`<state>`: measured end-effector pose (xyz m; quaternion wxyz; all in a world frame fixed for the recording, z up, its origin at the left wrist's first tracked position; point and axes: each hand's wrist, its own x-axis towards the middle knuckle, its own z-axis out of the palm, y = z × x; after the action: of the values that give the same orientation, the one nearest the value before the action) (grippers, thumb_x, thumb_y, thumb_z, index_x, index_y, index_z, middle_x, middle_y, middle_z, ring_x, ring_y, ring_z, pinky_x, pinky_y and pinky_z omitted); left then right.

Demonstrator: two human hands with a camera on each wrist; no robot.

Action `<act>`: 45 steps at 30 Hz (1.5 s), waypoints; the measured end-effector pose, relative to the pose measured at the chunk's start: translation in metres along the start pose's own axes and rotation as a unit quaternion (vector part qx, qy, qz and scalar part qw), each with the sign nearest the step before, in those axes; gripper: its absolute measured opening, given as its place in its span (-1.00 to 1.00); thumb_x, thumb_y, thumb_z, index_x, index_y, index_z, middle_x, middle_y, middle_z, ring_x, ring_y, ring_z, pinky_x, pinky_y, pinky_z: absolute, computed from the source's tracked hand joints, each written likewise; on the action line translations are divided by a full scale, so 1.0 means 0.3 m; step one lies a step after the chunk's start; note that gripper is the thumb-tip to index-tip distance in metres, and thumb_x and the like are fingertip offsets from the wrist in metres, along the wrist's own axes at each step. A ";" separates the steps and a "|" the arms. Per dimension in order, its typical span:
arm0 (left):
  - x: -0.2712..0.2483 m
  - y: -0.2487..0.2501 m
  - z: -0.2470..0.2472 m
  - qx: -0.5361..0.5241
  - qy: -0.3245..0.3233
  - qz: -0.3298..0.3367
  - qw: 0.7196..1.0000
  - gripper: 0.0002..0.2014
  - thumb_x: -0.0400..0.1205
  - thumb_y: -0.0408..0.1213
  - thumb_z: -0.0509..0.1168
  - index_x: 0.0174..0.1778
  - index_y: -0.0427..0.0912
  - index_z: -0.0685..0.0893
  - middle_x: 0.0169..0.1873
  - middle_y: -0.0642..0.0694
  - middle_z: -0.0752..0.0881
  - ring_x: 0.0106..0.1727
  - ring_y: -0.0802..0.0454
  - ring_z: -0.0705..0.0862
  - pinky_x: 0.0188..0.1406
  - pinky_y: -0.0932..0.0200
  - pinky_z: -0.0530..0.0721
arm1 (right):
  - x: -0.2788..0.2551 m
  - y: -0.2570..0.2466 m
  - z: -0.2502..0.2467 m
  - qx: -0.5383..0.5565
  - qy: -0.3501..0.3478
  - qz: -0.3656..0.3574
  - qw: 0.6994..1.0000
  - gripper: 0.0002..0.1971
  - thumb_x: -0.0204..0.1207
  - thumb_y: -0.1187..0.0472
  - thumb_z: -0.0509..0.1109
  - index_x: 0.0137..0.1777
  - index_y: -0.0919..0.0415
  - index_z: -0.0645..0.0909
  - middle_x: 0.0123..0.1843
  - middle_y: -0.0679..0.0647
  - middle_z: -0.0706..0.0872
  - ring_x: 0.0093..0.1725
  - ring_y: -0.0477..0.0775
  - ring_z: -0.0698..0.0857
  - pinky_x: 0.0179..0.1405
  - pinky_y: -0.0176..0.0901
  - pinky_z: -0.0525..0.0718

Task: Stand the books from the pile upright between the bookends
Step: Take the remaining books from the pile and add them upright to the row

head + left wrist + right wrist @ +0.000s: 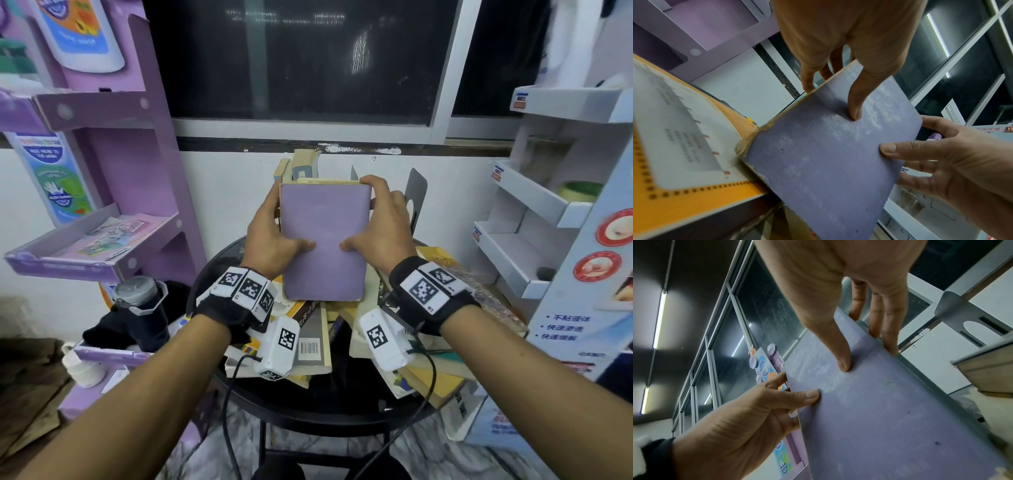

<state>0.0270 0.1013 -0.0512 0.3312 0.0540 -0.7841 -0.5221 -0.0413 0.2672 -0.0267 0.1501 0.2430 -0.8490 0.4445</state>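
From the head view, both hands hold a purple book (323, 240) above the pile of books (313, 346) that lies scattered on a round black table (308, 407). The left hand (270, 236) clasps the book's left edge, thumb laid across the cover and fingers tucked behind; the right hand (380, 229) does the same on the right edge, with its fingers wrapped over the top right corner. The book is tilted, its cover facing the camera. Behind it several books (301, 166) already stand upright, and a grey metal bookend (416, 192) rises just to the right of the right hand. A purple display shelf (102, 236) stands at the left and a white one (534, 219) at the right. In the left wrist view, the left hand (849, 40) pinches the purple book (828, 162), thumb pressed on the worn cover and fingers behind its edge, while the right hand (953, 162) grips the opposite edge; an orange-bordered book (674, 154) lies close at the left. In the right wrist view, the right hand (838, 280) presses its thumb on the cover of the purple book (890, 418) with fingers curled round the far edge, the left hand (740, 423) grips the near edge, and the bookend (966, 318) shows at the upper right.
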 end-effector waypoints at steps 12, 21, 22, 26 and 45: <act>0.017 -0.028 0.012 -0.030 -0.034 -0.004 0.999 0.14 0.13 -0.32 0.58 0.64 0.12 0.17 0.43 0.03 0.49 0.38 0.08 0.50 0.26 -0.22 0.65 | 0.015 0.015 0.009 0.074 0.006 0.000 0.997 -0.04 0.00 0.23 0.77 0.38 -0.10 0.33 0.14 0.08 0.64 0.08 0.21 0.66 0.04 0.09 0.71; 0.007 -0.027 -0.001 -0.069 -0.065 -0.004 0.995 0.16 0.22 -0.43 0.55 0.68 0.13 0.07 0.54 0.09 0.43 0.50 0.05 0.46 0.41 -0.13 0.57 | 0.024 -0.011 -0.022 0.089 -0.051 0.014 0.995 0.01 0.05 0.33 0.78 0.51 0.05 0.35 0.18 -0.02 0.57 0.14 0.01 0.56 0.03 -0.26 0.55; 0.009 -0.026 -0.005 -0.073 -0.067 0.003 0.995 0.15 0.23 -0.47 0.53 0.69 0.10 0.07 0.54 0.10 0.42 0.51 0.09 0.44 0.43 -0.11 0.55 | 0.020 -0.016 -0.023 0.091 -0.051 0.011 0.994 -0.03 0.05 0.33 0.78 0.46 0.07 0.37 0.14 -0.04 0.57 0.12 0.02 0.58 0.00 -0.25 0.56; 0.018 -0.028 -0.035 -0.081 -0.061 0.006 0.995 0.12 0.25 -0.53 0.50 0.67 0.13 0.12 0.51 0.15 0.45 0.50 0.16 0.44 0.44 -0.08 0.54 | 0.007 -0.036 0.005 0.086 -0.045 0.001 0.995 -0.11 0.02 0.27 0.80 0.31 0.10 0.36 0.08 0.00 0.61 0.06 0.08 0.63 -0.03 -0.10 0.65; 0.067 -0.099 -0.164 -0.157 -0.020 -0.032 0.987 -0.29 0.38 -0.75 0.41 0.38 -0.11 0.48 0.12 0.07 0.70 0.16 0.16 0.65 -0.08 0.36 0.67 | 0.071 -0.167 0.076 -0.007 -0.170 -0.078 0.982 -0.42 0.33 0.10 0.62 0.28 0.04 0.41 0.03 0.03 0.71 -0.10 0.01 0.70 -0.14 -0.16 0.72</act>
<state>0.0320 0.0410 -0.0557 0.3031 0.0159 -0.6966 -0.6501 -0.0328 0.2179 0.0047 0.0393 0.3799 -0.8434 0.3779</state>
